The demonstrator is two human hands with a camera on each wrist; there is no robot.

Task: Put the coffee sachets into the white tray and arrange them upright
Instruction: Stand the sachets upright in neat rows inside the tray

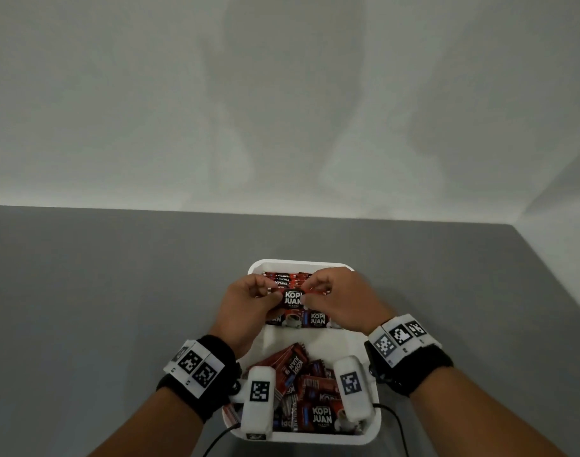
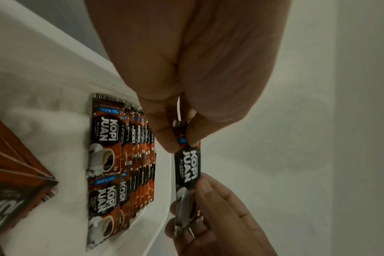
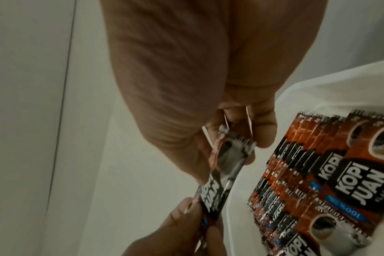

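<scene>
hands pinch one sachet above the standing rows

left hand (image 1: 249, 303) pinches one end of a single coffee sachet (image 1: 293, 299) between thumb and fingertips; right hand (image 1: 339, 300) pinches the other end likewise. both hands are clamped on it, label facing up. it hangs over the far part of the white tray (image 1: 302, 262), above two rows of standing sachets (image 2: 121, 155) packed face to face. a loose heap of sachets (image 1: 315, 390) lies in the near part of the same tray, partly hidden by the wrist cameras. the tray sits on the grey surface (image 1: 117, 291).

judgement: insertion into the row is the step in hand; the heap suggests much work remains.

risks:
- the thin, limp packet may buckle on entry and lie flat, if pushed from the ends.
- fingers reaching down may knock the standing rows over, since nothing visible braces their near face.
- whether a gap is open in the row cannot be told.
</scene>
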